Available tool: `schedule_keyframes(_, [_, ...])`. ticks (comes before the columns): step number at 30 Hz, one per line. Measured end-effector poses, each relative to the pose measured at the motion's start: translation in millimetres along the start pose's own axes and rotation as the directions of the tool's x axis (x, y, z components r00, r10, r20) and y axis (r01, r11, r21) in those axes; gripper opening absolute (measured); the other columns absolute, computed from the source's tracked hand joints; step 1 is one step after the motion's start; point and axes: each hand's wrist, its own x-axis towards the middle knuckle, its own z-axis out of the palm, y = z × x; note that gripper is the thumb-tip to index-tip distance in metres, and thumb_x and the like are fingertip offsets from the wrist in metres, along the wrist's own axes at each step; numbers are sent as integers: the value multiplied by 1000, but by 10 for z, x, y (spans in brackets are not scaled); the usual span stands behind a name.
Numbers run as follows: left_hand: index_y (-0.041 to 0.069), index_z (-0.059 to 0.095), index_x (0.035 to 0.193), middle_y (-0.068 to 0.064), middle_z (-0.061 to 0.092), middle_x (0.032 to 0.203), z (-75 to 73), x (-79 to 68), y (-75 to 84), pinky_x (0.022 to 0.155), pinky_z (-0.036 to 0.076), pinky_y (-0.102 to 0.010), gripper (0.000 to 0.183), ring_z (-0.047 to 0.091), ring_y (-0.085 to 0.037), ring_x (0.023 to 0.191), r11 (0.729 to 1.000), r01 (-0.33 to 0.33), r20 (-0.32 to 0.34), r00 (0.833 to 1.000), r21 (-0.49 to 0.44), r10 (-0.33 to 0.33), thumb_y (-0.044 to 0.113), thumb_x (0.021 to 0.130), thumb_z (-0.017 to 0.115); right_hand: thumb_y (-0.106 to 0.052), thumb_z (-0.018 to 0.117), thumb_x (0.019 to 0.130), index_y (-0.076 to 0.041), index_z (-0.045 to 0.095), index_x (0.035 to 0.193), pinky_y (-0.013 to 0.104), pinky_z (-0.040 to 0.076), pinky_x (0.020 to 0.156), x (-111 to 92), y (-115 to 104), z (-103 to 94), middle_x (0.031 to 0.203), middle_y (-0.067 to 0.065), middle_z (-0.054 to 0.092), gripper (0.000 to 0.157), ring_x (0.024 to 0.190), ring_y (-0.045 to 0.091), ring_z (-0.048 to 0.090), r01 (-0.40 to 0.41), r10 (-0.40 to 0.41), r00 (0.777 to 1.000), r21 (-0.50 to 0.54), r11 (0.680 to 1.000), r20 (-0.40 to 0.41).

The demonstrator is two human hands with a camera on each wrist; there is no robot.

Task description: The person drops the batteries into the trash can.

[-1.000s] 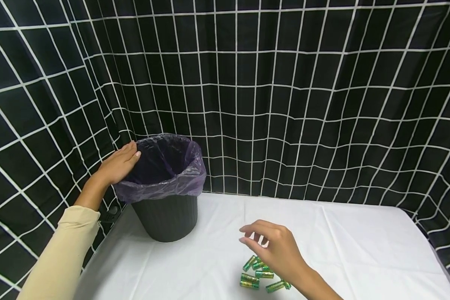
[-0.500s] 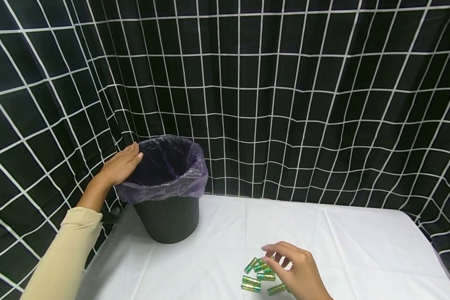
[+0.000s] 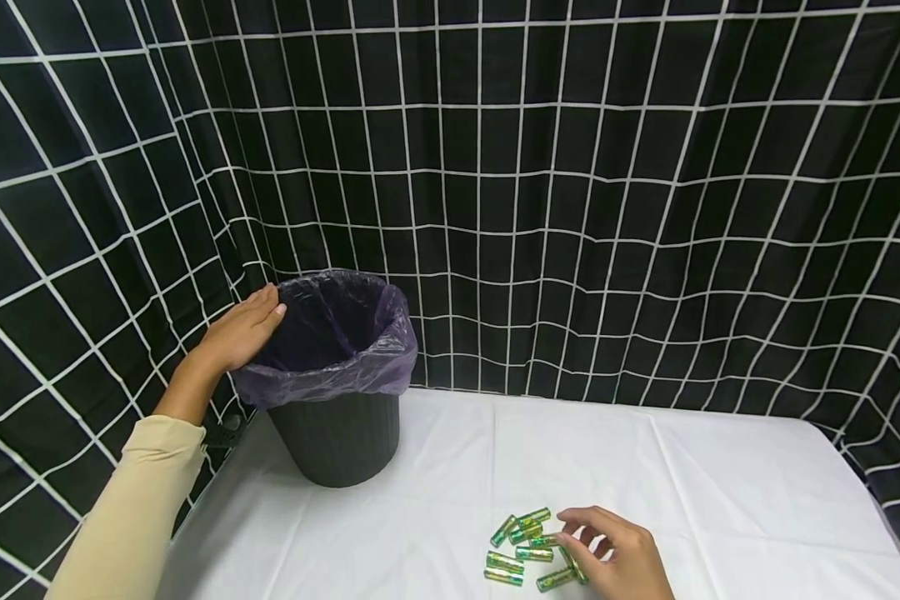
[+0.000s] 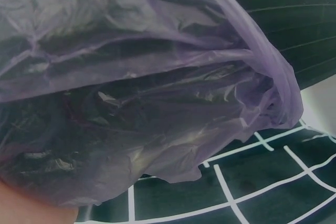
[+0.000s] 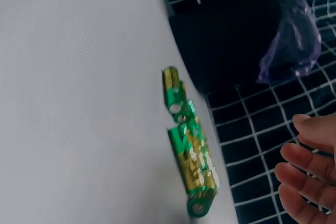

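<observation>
Several green-and-gold cylindrical batteries lie in a loose cluster on the white tablecloth in the head view. My right hand is just above the cluster's right side, thumb and fingers bent and spread apart, nothing between them. The right wrist view shows that hand apart from the batteries. At the left, my left hand rests with straight fingers on the rim of a black waste bin. A purple plastic bag lines the bin; its folds fill much of the left wrist view.
The white-covered table extends to the right of the bin. Black curtains with a white grid hang behind the table and along its left side.
My right hand has moved right and toward the near edge, uncovering more of the batteries. My left hand stays on the bin rim. The head view has shifted slightly.
</observation>
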Motion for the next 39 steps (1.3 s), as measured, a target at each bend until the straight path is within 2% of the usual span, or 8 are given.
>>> schedule_keyframes(5, [-11, 10, 157, -29, 5, 165, 13, 2, -5, 124, 5, -57, 68, 2, -45, 153, 1000, 3, 6, 1000, 3, -3, 40, 112, 17, 0, 89, 72, -14, 76, 94, 15, 49, 50, -52, 127, 8, 79, -10, 72, 29, 63, -2, 60, -59, 60, 998, -9, 998, 25])
schedule_keyframes(12, [-11, 10, 156, -30, 5, 165, -45, 15, 3, 124, 6, -57, 68, 2, -44, 154, 1000, -2, -1, 1000, 0, 2, 40, 112, 16, 7, 86, 70, -12, 75, 97, 17, 49, 49, -64, 272, 13, 80, -6, 72, 35, 63, -1, 60, -52, 51, 997, 30, 998, 57])
schedule_keyframes(18, [-11, 10, 156, -29, 4, 165, -49, 6, 2, 124, 6, -57, 68, 2, -45, 153, 1000, 0, 6, 1000, -6, 0, 40, 112, 16, 3, 87, 72, -13, 76, 97, 18, 49, 50, -126, 415, 26, 80, -6, 72, 32, 62, -1, 60, -71, 68, 995, 35, 997, 74])
schedule_keyframes(21, [-11, 9, 156, -29, 4, 165, -25, 12, -4, 124, 5, -57, 68, 1, -44, 154, 1000, -1, 7, 1000, -13, 1, 41, 112, 16, 0, 87, 73, -12, 76, 96, 21, 50, 51, -165, 445, 26, 79, -6, 72, 28, 62, -1, 60, -162, 156, 980, 38, 986, 123])
schedule_keyframes(25, [-11, 10, 156, -30, 5, 165, -9, 9, -7, 124, 6, -57, 68, 2, -45, 153, 1000, -6, 5, 1000, -16, 6, 40, 112, 16, -2, 87, 75, -11, 76, 96, 21, 50, 52, -192, 468, 23, 76, -9, 70, 26, 61, -1, 58, -269, 260, 948, 26, 963, 185])
schedule_keyframes(28, [-11, 10, 156, -30, 5, 165, -9, 5, -6, 124, 6, -57, 68, 2, -44, 154, 1000, -7, 1, 1000, -14, 7, 40, 112, 17, -3, 87, 74, -11, 76, 96, 21, 49, 52, -202, 496, 34, 76, -13, 68, 26, 60, -1, 57, -280, 270, 941, 21, 960, 202])
schedule_keyframes(34, [-12, 11, 156, -29, 6, 165, -5, 27, 10, 124, 6, -57, 68, 3, -44, 154, 1000, -14, -10, 1000, -12, 14, 40, 112, 18, -5, 88, 74, -8, 75, 97, 22, 49, 52, -221, 557, 35, 77, -12, 67, 27, 60, -1, 57, -270, 256, 939, 29, 962, 228])
schedule_keyframes(39, [-11, 11, 156, -30, 7, 165, -6, 15, 11, 123, 7, -57, 68, 3, -45, 153, 1000, -3, -6, 1000, -4, 3, 40, 112, 17, -9, 87, 76, -6, 75, 99, 22, 51, 54, -221, 594, 18, 79, -10, 68, 26, 62, 0, 57, -300, 279, 910, 20, 954, 307])
